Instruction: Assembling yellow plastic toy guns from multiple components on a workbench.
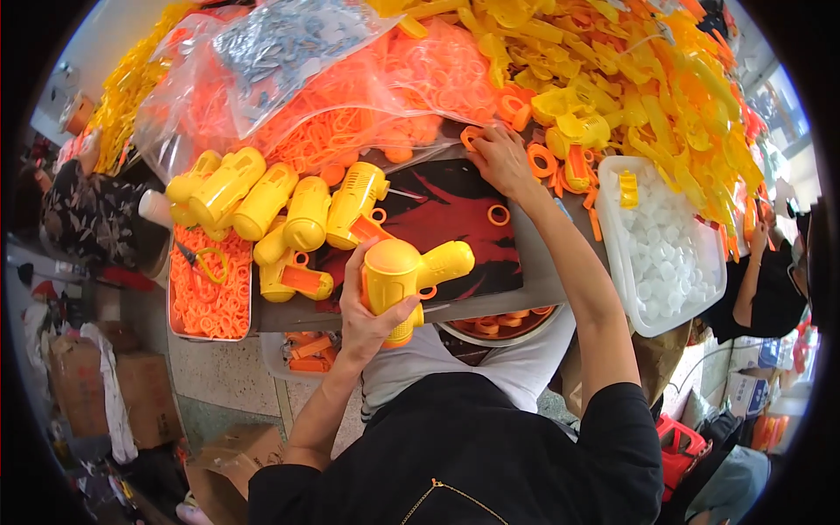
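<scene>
While the left hand [372, 306] grips a yellow toy body [407, 273] | right hand [500, 157] pinches an orange ring [472, 136] | dark bench [455, 210] beneath.

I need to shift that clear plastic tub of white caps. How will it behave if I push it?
The clear plastic tub looks thin-walled, so it may flex. Its small white caps seem light and loose, likely shifting inside. It overhangs the table edge, so it could tip.

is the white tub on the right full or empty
Nearly full: the tub is heaped with small white caps, plus one yellow piece on top.
</scene>
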### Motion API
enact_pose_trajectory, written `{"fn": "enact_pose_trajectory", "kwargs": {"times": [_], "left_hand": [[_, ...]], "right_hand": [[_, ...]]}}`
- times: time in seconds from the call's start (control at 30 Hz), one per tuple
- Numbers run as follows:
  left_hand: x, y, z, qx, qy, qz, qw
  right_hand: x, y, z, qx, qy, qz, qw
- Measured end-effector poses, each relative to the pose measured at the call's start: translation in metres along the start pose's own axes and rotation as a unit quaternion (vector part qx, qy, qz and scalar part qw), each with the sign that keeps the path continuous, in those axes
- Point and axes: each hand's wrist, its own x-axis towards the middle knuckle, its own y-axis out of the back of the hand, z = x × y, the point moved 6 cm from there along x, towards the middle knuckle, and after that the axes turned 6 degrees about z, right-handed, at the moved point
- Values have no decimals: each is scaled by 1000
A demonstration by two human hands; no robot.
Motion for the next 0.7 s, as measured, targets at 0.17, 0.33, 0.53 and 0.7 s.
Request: {"fn": "enact_pose_trajectory", "kwargs": {"times": [0.17,0.33,0.53,0.7], "left_hand": [[3,-12,-7,-37,23,-12,999],[7,-18,-16,-41,36,-5,999],[6,-17,-16,-39,41,19,998],[7,-13,-19,-49,50,49,996]], "right_hand": [[-26,43,1,104,-62,-45,992],[-60,82,18,94,-205,63,972],[-113,94,22,61,-278,116,952],[-129,98,19,43,-283,109,952]]}}
